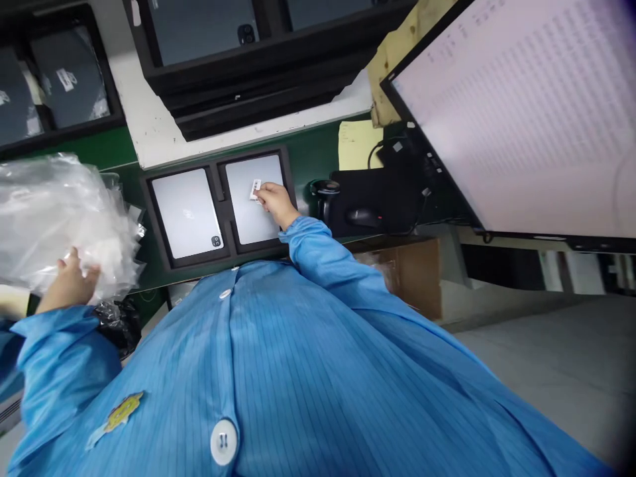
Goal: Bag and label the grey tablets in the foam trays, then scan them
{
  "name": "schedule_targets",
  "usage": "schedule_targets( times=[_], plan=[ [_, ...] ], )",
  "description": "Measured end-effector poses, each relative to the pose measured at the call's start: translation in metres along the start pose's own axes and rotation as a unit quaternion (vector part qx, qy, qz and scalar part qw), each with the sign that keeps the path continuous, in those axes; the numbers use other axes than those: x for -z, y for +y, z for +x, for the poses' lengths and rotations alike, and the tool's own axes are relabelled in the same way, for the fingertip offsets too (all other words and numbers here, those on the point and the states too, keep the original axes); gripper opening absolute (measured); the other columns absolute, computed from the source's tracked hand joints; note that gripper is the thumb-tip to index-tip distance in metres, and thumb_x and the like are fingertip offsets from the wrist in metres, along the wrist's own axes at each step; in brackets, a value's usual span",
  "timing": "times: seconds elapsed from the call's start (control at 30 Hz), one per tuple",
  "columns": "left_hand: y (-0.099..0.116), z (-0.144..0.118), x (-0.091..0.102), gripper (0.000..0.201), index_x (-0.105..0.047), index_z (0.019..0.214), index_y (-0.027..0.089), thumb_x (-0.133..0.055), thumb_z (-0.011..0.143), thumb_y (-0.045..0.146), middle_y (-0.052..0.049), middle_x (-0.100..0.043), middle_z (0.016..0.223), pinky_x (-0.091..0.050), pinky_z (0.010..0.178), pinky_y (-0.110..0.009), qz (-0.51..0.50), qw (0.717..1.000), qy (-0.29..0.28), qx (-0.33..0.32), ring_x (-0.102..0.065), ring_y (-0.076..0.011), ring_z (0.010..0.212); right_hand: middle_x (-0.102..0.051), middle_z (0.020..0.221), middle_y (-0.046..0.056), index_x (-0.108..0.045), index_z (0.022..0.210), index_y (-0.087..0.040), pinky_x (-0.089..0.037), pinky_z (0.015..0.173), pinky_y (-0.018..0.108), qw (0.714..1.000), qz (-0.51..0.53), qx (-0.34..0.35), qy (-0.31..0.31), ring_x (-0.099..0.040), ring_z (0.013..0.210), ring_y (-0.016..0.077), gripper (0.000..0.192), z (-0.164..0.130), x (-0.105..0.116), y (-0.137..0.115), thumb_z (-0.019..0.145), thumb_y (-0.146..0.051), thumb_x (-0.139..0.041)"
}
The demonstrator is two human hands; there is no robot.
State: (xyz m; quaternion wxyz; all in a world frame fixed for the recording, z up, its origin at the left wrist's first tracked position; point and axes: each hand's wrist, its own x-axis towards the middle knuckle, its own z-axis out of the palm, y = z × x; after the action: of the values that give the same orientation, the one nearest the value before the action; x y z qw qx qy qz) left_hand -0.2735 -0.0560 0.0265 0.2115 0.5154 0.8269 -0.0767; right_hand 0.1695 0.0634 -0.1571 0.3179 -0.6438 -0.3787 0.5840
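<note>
My left hand is at the near edge of a pile of clear plastic bags. Its fingers are closed on a bag, partly hidden by the film. My right hand pinches a small white label with printed marks between thumb and fingers. Label and fingertips are over the right-hand silver tablet, which lies in a black foam tray. In the tray's left compartment a second silver tablet lies back up, its camera at the lower right corner.
Stacked black trays with tablets stand behind, and another tray with bagged tablets is at far left. To the right are a black scanner, a mouse, a yellow paper and a large monitor. A cardboard box sits below.
</note>
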Motion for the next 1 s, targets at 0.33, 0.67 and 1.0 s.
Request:
schedule_targets(
  times=[0.33, 0.67, 1.0],
  plan=[
    [0.208, -0.015, -0.096, 0.041, -0.073, 0.105, 0.017, -0.044, 0.100, 0.046, -0.016, -0.074, 0.110, -0.057, 0.099, -0.050, -0.020, 0.923, 0.042, -0.382, -0.067, -0.0327, 0.110, -0.048, 0.053, -0.004, -0.055, 0.063, -0.022, -0.034, 0.051, 0.025, 0.999, -0.042, -0.029, 0.017, -0.045, 0.053, 0.0126, 0.037, -0.077, 0.074, 0.030, 0.075, -0.053, -0.072],
    [0.338, 0.033, -0.212, 0.025, -0.075, 0.119, 0.029, -0.062, 0.098, 0.025, -0.007, -0.063, 0.146, 0.000, 0.124, -0.081, 0.016, 0.797, -0.096, -0.596, -0.043, -0.0351, 0.148, -0.049, 0.051, -0.003, -0.054, 0.060, -0.022, -0.031, 0.045, 0.026, 0.999, 0.015, -0.039, 0.006, -0.040, 0.047, 0.0112, 0.039, -0.091, 0.110, 0.023, 0.074, -0.051, -0.077],
    [0.351, 0.040, -0.209, 0.019, -0.075, 0.090, 0.027, -0.057, 0.096, 0.026, -0.008, -0.069, 0.106, 0.000, 0.132, -0.063, -0.026, 0.749, -0.090, -0.656, -0.057, -0.0284, 0.121, -0.046, 0.050, -0.004, -0.049, 0.059, -0.024, -0.029, 0.045, 0.024, 0.998, -0.024, -0.038, 0.046, -0.040, 0.047, 0.0112, 0.041, -0.069, 0.101, 0.032, 0.076, -0.054, -0.070]
  ],
)
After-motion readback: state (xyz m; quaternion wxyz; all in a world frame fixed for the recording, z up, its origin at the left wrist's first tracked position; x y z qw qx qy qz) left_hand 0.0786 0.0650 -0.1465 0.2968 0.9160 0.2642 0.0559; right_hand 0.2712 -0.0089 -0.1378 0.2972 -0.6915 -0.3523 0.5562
